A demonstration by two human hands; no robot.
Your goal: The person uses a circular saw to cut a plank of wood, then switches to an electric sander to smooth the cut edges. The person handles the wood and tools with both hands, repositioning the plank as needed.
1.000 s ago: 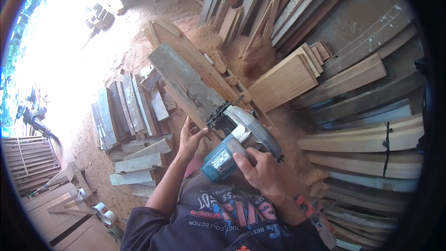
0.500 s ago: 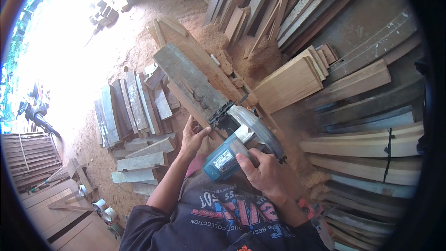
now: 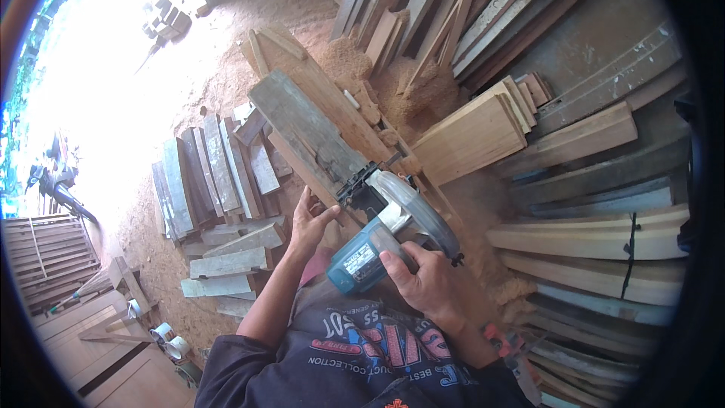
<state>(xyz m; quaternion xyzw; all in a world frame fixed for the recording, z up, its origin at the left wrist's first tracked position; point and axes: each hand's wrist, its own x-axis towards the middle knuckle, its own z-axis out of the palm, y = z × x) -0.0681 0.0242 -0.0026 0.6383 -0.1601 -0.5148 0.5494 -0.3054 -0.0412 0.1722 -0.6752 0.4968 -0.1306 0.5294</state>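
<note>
My right hand (image 3: 429, 281) is wrapped round the rear handle of a blue and silver circular saw (image 3: 365, 258). The saw's base rests at the near end of a weathered grey wooden board (image 3: 306, 125), and its blade guard points to the right. Whether the blade is turning cannot be seen. At the board's left edge, close to the saw, is my left hand (image 3: 311, 221), thumb and fingers apart, fingertips at the wood. The grey board lies on lighter timber (image 3: 321, 75) that serves as a support.
Short grey offcuts (image 3: 219, 170) lie in a group to the left. Pale planks (image 3: 476, 128) are stacked at the right, with long boards (image 3: 589, 234) beyond. A sawdust heap (image 3: 419, 98) lies behind the support. A motorcycle (image 3: 57, 177) stands at the far left.
The saw and my right hand have shifted very slightly to the left. My left hand stays at the board's edge, moved only a little.
</note>
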